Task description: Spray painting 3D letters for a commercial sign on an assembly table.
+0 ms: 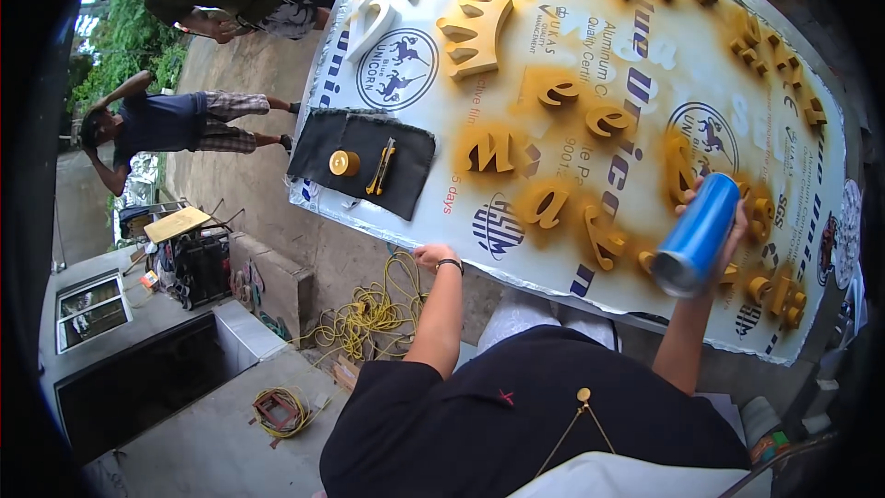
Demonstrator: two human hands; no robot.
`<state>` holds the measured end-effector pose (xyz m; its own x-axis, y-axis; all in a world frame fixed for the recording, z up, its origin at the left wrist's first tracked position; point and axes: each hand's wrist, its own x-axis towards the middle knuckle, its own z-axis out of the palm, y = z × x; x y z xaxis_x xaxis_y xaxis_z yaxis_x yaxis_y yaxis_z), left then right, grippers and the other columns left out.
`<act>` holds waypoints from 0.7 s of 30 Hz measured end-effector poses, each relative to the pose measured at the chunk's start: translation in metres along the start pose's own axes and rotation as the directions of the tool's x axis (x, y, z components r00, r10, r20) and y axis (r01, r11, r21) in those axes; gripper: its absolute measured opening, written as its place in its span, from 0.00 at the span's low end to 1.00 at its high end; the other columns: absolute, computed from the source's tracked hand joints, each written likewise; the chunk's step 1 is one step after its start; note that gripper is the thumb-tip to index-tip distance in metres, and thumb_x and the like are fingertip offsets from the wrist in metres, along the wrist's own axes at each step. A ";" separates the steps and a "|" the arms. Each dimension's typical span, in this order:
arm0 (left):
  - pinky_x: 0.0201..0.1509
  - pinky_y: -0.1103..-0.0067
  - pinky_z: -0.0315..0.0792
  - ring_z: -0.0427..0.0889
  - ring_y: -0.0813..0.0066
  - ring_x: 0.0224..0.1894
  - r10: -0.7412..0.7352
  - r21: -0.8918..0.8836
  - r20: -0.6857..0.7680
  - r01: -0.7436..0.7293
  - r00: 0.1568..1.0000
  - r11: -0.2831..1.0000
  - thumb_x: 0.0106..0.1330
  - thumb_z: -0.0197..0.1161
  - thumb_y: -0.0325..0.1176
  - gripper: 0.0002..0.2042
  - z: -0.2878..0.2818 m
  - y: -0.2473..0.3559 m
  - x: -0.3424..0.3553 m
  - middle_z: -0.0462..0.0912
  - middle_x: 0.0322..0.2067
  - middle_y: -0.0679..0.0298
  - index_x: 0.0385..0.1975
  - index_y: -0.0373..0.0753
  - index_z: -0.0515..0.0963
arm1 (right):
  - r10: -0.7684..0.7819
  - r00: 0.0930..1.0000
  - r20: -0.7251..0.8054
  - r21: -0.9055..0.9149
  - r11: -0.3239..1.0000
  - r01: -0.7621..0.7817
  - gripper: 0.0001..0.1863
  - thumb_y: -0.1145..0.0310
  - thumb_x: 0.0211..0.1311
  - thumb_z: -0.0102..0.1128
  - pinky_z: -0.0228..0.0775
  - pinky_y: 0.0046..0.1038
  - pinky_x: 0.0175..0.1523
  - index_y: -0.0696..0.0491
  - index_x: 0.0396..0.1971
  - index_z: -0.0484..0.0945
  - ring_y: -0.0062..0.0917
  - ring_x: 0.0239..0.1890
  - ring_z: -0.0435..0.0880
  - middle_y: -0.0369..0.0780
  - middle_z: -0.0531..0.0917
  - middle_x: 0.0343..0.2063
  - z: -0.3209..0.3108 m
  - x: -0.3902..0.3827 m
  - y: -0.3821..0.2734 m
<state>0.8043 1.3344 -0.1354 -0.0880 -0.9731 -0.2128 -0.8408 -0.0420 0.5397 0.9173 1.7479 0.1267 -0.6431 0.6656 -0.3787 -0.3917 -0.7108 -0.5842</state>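
My right hand (728,221) grips a blue spray can (698,235), held above a large white printed sheet (516,65) at its right part. Several raised letters (553,203) and a crown shape (475,29) lie on the sheet, coated gold, with gold overspray around them. My left hand (433,256) rests on the sheet's near edge, fingers curled over it, holding nothing else. A dark cloth (355,143) on the sheet's left end carries a gold cap (344,163) and a yellow utility knife (380,169).
A tangled yellow cord (369,314) lies on the ground below the sheet. Two other people (166,124) are at the far left. A cluttered low stand (189,254) and a small coil on a frame (279,409) sit on the concrete.
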 end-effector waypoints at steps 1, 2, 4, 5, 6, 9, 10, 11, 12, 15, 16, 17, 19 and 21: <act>0.42 0.64 0.69 0.76 0.49 0.37 0.005 0.058 0.027 -0.007 1.000 0.998 0.64 0.31 0.45 0.23 0.000 -0.003 -0.007 0.77 0.34 0.46 0.37 0.32 0.70 | 0.386 0.906 0.172 0.481 0.770 -0.419 0.27 0.55 0.58 0.47 0.72 0.33 0.43 0.46 0.55 0.53 0.33 0.35 0.74 0.48 0.69 0.42 -0.007 0.002 -0.008; 0.42 0.64 0.69 0.76 0.50 0.37 0.033 0.017 0.015 -0.033 0.999 0.999 0.64 0.30 0.45 0.23 0.000 -0.005 -0.014 0.77 0.34 0.46 0.37 0.33 0.70 | 0.173 0.976 0.135 0.165 0.967 -0.194 0.28 0.58 0.57 0.48 0.71 0.34 0.44 0.52 0.54 0.51 0.33 0.34 0.75 0.47 0.70 0.40 -0.015 -0.004 -0.006; 0.43 0.64 0.69 0.76 0.51 0.37 0.067 0.074 -0.039 -0.064 0.997 0.995 0.64 0.30 0.45 0.23 0.004 -0.019 0.035 0.77 0.34 0.47 0.37 0.33 0.70 | -0.105 0.993 0.053 -0.130 0.985 0.111 0.28 0.55 0.57 0.48 0.71 0.35 0.43 0.52 0.53 0.53 0.34 0.36 0.74 0.46 0.69 0.42 0.024 -0.018 0.016; 0.43 0.65 0.69 0.76 0.51 0.38 0.100 0.147 -0.063 -0.089 0.993 0.985 0.64 0.30 0.45 0.23 0.005 -0.021 0.054 0.77 0.34 0.47 0.37 0.34 0.70 | -0.412 0.909 0.057 -0.436 0.809 0.394 0.28 0.53 0.56 0.49 0.72 0.36 0.42 0.52 0.52 0.54 0.35 0.38 0.73 0.45 0.69 0.43 0.039 -0.020 0.022; 0.43 0.65 0.69 0.76 0.51 0.38 0.098 0.151 -0.056 -0.088 0.994 0.985 0.64 0.30 0.45 0.23 0.008 -0.018 0.047 0.77 0.34 0.47 0.37 0.34 0.70 | 0.031 0.993 0.110 0.026 0.999 -0.034 0.28 0.54 0.55 0.50 0.72 0.36 0.42 0.50 0.53 0.54 0.37 0.38 0.74 0.46 0.69 0.43 0.025 -0.016 0.010; 0.45 0.66 0.69 0.76 0.52 0.39 0.022 0.076 -0.026 -0.020 0.999 0.997 0.64 0.30 0.46 0.24 -0.001 -0.008 0.002 0.78 0.34 0.48 0.37 0.35 0.71 | -0.368 0.929 0.020 -0.341 0.871 0.353 0.29 0.54 0.55 0.50 0.72 0.37 0.43 0.53 0.53 0.53 0.38 0.39 0.73 0.47 0.67 0.44 0.026 -0.013 0.018; 0.45 0.66 0.68 0.76 0.52 0.39 -0.004 0.066 0.021 0.003 1.000 0.998 0.64 0.29 0.46 0.24 -0.005 -0.001 -0.011 0.78 0.34 0.49 0.38 0.35 0.71 | -0.697 0.676 0.239 -0.632 0.417 0.653 0.30 0.54 0.55 0.50 0.72 0.36 0.42 0.56 0.52 0.54 0.35 0.38 0.72 0.48 0.65 0.45 0.031 -0.012 0.023; 0.46 0.66 0.68 0.76 0.52 0.39 -0.030 0.058 0.069 0.026 0.997 0.998 0.64 0.29 0.45 0.24 -0.007 0.003 -0.022 0.78 0.35 0.49 0.38 0.35 0.71 | -0.713 0.661 0.236 -0.630 0.405 0.662 0.30 0.54 0.55 0.50 0.72 0.36 0.42 0.56 0.52 0.54 0.35 0.38 0.72 0.48 0.65 0.45 0.024 -0.009 0.010; 0.46 0.66 0.68 0.76 0.51 0.40 -0.015 -0.019 0.022 0.015 1.000 1.000 0.64 0.29 0.46 0.24 -0.009 0.006 0.002 0.77 0.35 0.48 0.39 0.35 0.70 | -0.304 0.941 0.149 -0.208 0.921 0.330 0.30 0.57 0.54 0.51 0.73 0.36 0.42 0.56 0.52 0.54 0.35 0.38 0.72 0.48 0.64 0.46 0.023 -0.004 0.005; 0.46 0.65 0.68 0.76 0.50 0.39 -0.012 0.107 0.015 0.011 1.000 0.994 0.64 0.28 0.47 0.24 -0.013 0.008 0.003 0.77 0.36 0.48 0.41 0.35 0.69 | 0.343 0.888 0.307 0.478 0.751 -0.455 0.28 0.61 0.53 0.52 0.73 0.35 0.41 0.53 0.53 0.55 0.33 0.38 0.72 0.47 0.64 0.46 0.024 -0.001 0.015; 0.46 0.64 0.68 0.76 0.50 0.40 0.012 0.067 0.003 -0.012 1.000 0.998 0.64 0.28 0.48 0.25 -0.014 0.009 -0.005 0.77 0.35 0.47 0.42 0.35 0.68 | -0.208 0.972 0.114 -0.128 0.967 0.222 0.28 0.59 0.53 0.52 0.73 0.35 0.41 0.53 0.52 0.55 0.34 0.37 0.73 0.47 0.64 0.46 0.028 -0.003 0.023; 0.46 0.64 0.68 0.76 0.50 0.40 0.016 0.066 0.014 -0.017 1.000 0.998 0.64 0.28 0.48 0.25 -0.017 0.008 -0.014 0.77 0.35 0.47 0.42 0.35 0.68 | -0.678 0.670 0.302 -0.675 0.345 0.652 0.28 0.58 0.54 0.52 0.73 0.34 0.40 0.53 0.52 0.55 0.34 0.37 0.73 0.47 0.64 0.46 0.031 -0.005 0.028; 0.46 0.64 0.68 0.76 0.50 0.40 -0.001 0.042 0.052 -0.001 0.999 0.999 0.65 0.28 0.48 0.25 -0.031 0.015 -0.024 0.77 0.35 0.47 0.41 0.35 0.68 | 0.090 0.994 0.065 0.041 0.995 -0.093 0.26 0.58 0.55 0.49 0.73 0.36 0.39 0.51 0.52 0.56 0.33 0.36 0.74 0.47 0.65 0.44 0.021 -0.011 0.014; 0.46 0.64 0.68 0.76 0.50 0.39 0.005 0.057 0.012 -0.005 1.000 0.998 0.65 0.28 0.48 0.25 -0.020 0.013 -0.015 0.77 0.35 0.47 0.40 0.35 0.68 | 0.213 0.972 0.101 0.208 0.951 -0.230 0.24 0.53 0.58 0.44 0.73 0.34 0.37 0.51 0.50 0.59 0.31 0.36 0.74 0.45 0.69 0.41 0.026 -0.006 0.018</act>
<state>0.8058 1.3440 -0.1086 -0.0984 -0.9706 -0.2199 -0.8692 -0.0238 0.4938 0.8969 1.7253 0.1374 -0.7750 0.4722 -0.4201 -0.3612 -0.8763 -0.3187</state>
